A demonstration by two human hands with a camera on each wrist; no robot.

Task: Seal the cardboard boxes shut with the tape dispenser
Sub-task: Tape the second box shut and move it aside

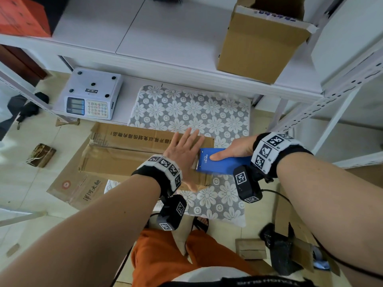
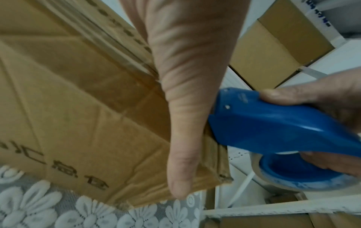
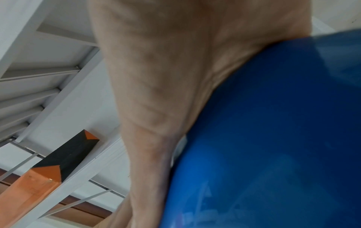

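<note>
A brown cardboard box (image 1: 128, 156) with black printed characters lies on a flowered mat (image 1: 192, 112). My left hand (image 1: 184, 150) lies flat on the box's right end, fingers straight and spread; in the left wrist view its thumb (image 2: 185, 138) runs down the box (image 2: 78, 108). My right hand (image 1: 234, 150) grips the blue tape dispenser (image 1: 219, 161), thumb on top. The dispenser's front edge (image 2: 273, 128) meets the right end of the box beside my left hand. A clear tape roll (image 2: 289, 175) sits under it. The dispenser (image 3: 273, 138) fills the right wrist view.
A white scale (image 1: 91, 94) stands on the low shelf behind the box. An open cardboard box (image 1: 263, 38) sits on the upper white shelf (image 1: 165, 38), an orange box (image 1: 22, 16) at its left. Flattened cardboard (image 1: 76, 187) lies on the floor at left, more scraps at right.
</note>
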